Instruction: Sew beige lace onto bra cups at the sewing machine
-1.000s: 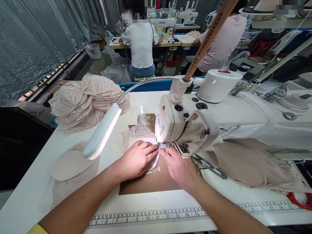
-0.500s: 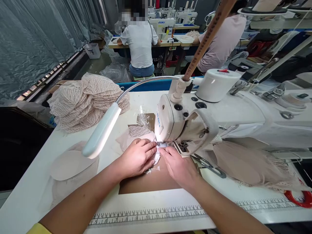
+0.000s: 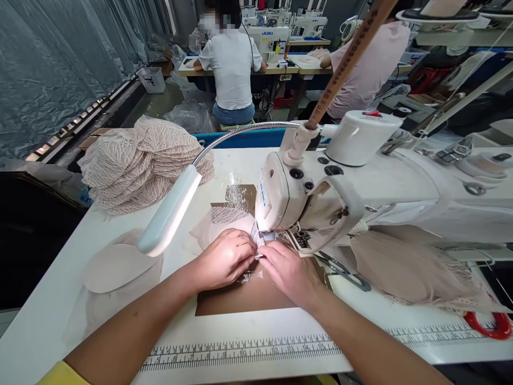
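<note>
A pale pink lace fabric piece (image 3: 234,220) lies under the needle end of a white JUKI sewing machine (image 3: 276,190). My left hand (image 3: 229,259) is closed in a pinch on the fabric's near edge, just in front of the presser foot. Beside it, my right hand (image 3: 286,270) pinches the same edge with thumb and forefinger, its other fingers curled on the brown plate (image 3: 240,302). The two hands' fingertips almost meet. Part of the fabric is hidden behind my left hand and the machine head.
Left of the machine stands a stack of lace pieces (image 3: 136,166), with a pale oval pad (image 3: 118,269) nearer me. A lamp (image 3: 170,211) hangs over the table. Scissors (image 3: 344,272) and beige fabric (image 3: 409,267) lie right. A printed ruler (image 3: 240,353) runs along the front; two people sit beyond.
My fingertips have drawn a little toward me, away from the presser foot. The left fingers, flatter before, now pinch the fabric's edge. The view has shifted slightly.
</note>
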Motion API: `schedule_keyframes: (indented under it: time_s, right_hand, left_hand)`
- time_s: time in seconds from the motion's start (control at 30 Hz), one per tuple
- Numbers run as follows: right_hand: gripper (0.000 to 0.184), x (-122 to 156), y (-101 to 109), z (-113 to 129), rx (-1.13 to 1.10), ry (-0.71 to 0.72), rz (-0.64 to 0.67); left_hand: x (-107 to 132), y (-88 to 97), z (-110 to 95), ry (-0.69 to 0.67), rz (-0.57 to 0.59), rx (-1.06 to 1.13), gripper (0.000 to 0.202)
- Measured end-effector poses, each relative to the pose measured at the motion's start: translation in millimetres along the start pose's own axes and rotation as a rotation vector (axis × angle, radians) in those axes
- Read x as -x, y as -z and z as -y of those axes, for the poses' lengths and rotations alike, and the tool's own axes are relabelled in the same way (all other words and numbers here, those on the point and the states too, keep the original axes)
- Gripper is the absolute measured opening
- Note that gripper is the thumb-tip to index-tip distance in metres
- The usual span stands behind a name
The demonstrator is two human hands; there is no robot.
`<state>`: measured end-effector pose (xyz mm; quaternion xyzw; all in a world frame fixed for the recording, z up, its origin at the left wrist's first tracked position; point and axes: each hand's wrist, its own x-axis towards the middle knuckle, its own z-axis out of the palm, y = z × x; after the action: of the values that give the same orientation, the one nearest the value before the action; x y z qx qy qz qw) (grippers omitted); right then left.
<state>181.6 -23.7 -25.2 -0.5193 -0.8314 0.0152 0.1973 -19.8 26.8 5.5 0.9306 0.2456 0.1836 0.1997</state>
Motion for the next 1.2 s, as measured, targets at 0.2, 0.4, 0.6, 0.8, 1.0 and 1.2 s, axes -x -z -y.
schedule_keyframes:
  time_s: [0.2, 0.4, 0.6, 0.8, 1.0, 1.2]
  right_hand:
    - [0.031, -1, 1, -1, -0.063, 0.064, -0.033]
    - [0.027, 4, 9, 0, -0.044, 0.148, -0.004]
    - [0.035, 0, 12, 4, -0.001, 0.107, 0.0]
    - [0.041, -1, 11, 2, 0.048, 0.053, 0.007]
    - [0.037, 5, 10, -4, -0.008, 0.027, -0.014]
    - [0.038, 4, 11, -2, 0.022, 0.029, 0.034]
  left_hand:
    - [1, 1.8, -1, -0.028, 0.066, -0.14, 0.026]
    - [3, -0.9, 2, -0.061, 0.082, -0.201, 0.032]
    - [3, -0.6, 5, -0.027, 0.075, -0.246, 0.03]
    - [4, -0.4, 7, -0.052, 0.039, -0.247, 0.03]
    - [3, -1.2, 6, -0.106, 0.022, -0.205, 0.024]
    - [4, -5.2, 6, -0.071, -0.008, -0.15, 0.024]
